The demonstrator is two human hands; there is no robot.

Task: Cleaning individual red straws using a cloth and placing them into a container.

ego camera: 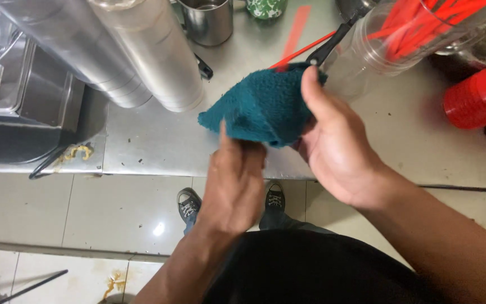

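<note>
Bunched between both hands, a teal cloth (262, 107) — thick, nubbly terry, crumpled into a loose wedge — hangs just above the edge of a steel counter (158, 141). The right hand (333, 146) clamps it from the side, thumb pressed over the top; the left hand (236, 180) pinches its lower fold from beneath. Stacked clear cups (142, 50) lie slanted on the scuffed metal beside a jar of red straws (400, 34) and red cups (479, 95). Pale glossy tiles (85, 208) cover the floor below.
</note>
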